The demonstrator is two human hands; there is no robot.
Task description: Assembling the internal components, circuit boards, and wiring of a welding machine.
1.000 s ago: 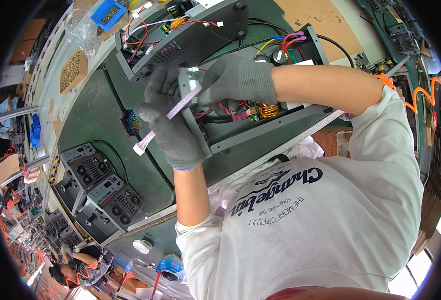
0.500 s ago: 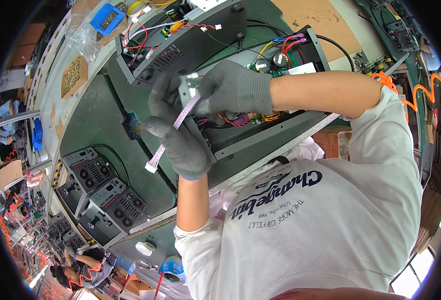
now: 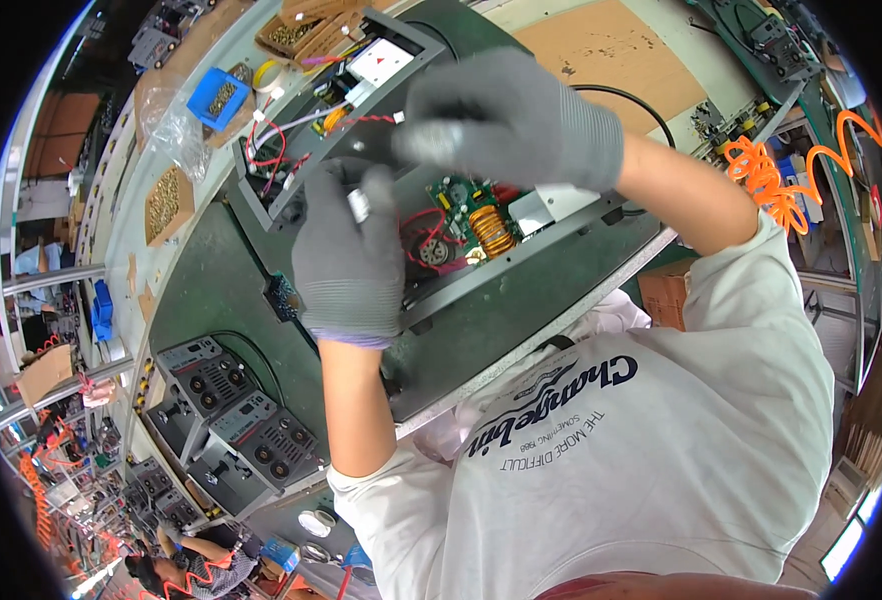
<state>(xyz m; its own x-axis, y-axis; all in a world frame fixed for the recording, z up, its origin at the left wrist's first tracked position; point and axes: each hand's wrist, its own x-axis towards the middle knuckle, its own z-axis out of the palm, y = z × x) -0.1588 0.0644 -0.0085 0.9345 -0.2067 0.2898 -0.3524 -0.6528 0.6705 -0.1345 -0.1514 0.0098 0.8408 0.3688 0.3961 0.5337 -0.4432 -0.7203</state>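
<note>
My left hand (image 3: 349,255), in a grey knit glove, is closed with a small white plug connector (image 3: 359,205) showing between its fingers. Any cable behind that connector is hidden. My right hand (image 3: 511,120), gloved alike, is raised over the near equipment housing, its fingers curled and smeared by motion. A pale blur shows at its fingertips, too unclear to name. Below both hands lies the open dark grey housing (image 3: 551,240), with a green circuit board (image 3: 458,200) and a copper coil (image 3: 492,231) inside. Another open housing (image 3: 271,205) with loose red wires stands beyond my left hand.
Two finished-looking grey units (image 3: 201,385) with round sockets stand on the green bench at the left. A blue bin (image 3: 217,98) and a cardboard tray of screws (image 3: 168,205) sit at the far left edge. Coiled orange hose (image 3: 766,180) hangs at the right.
My right hand has moved up and right, away from my left. The white-and-purple ribbon cable that lay across my left hand no longer shows there. The view has shifted somewhat.
</note>
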